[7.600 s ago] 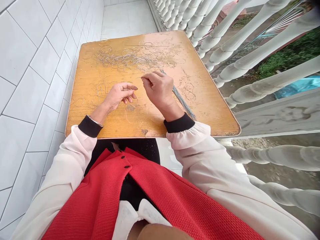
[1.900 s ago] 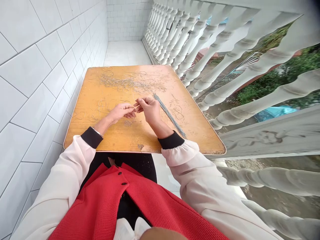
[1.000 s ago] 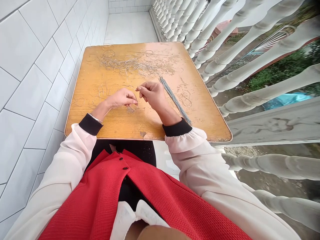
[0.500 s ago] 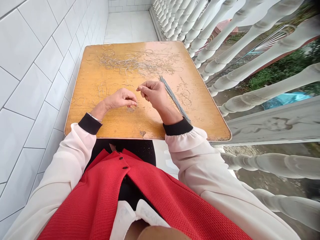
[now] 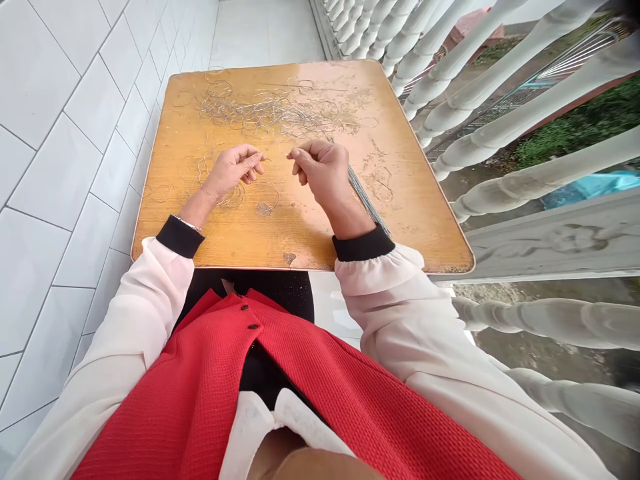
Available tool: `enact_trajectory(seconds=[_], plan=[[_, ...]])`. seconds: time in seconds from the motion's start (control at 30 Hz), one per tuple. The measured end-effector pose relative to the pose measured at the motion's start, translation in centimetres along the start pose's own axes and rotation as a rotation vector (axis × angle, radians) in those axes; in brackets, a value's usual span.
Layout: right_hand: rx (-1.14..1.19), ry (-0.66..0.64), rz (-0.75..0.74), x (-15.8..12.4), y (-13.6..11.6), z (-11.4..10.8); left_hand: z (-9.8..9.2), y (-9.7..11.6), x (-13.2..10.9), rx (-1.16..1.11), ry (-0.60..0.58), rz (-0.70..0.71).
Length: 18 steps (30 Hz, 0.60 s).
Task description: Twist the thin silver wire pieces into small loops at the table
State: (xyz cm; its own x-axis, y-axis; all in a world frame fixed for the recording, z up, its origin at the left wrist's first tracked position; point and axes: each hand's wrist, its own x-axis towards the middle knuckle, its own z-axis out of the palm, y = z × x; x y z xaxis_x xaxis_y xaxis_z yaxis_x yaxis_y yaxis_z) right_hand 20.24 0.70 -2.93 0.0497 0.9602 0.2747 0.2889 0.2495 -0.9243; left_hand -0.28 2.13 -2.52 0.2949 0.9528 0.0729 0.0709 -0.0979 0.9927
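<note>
My left hand [image 5: 234, 171] is pinched above the table, and a short bit of thin wire [image 5: 269, 159] pokes out from its fingertips. Across a small gap, my right hand [image 5: 323, 172] is also pinched, with what looks like a fine wire end at its fingertips. Whether one wire joins both hands is too faint to tell. Thin curled wires [image 5: 235, 196] lie under and beside my left hand. Partly behind my right hand and wrist is a bundle of straight grey rods [image 5: 369, 203].
A tangled heap of thin wires [image 5: 270, 112] covers the far part of the wooden table [image 5: 415, 233]. One loose coil [image 5: 383, 185] lies to the right. A tiled wall [image 5: 60, 167] stands on the left, a white balustrade [image 5: 480, 157] on the right.
My hands have moved farther apart, and my left hand has lifted away toward the far side. Loose wires once hidden by it now show. The view has shifted slightly.
</note>
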Motion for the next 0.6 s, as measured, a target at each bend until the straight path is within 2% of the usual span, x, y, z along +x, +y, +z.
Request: enact_trajectory(seconds=[0.23, 0.6], plan=[[-0.046, -0.073, 0.02, -1.5, -0.9, 1.7, 1.4, 1.1, -0.7, -0.172, 0.051, -0.03], [0.338, -0.37, 0.286, -2.3, -2.0, 1.5, 0.9, 0.7, -0.4, -0.159, 0.164, -0.059]])
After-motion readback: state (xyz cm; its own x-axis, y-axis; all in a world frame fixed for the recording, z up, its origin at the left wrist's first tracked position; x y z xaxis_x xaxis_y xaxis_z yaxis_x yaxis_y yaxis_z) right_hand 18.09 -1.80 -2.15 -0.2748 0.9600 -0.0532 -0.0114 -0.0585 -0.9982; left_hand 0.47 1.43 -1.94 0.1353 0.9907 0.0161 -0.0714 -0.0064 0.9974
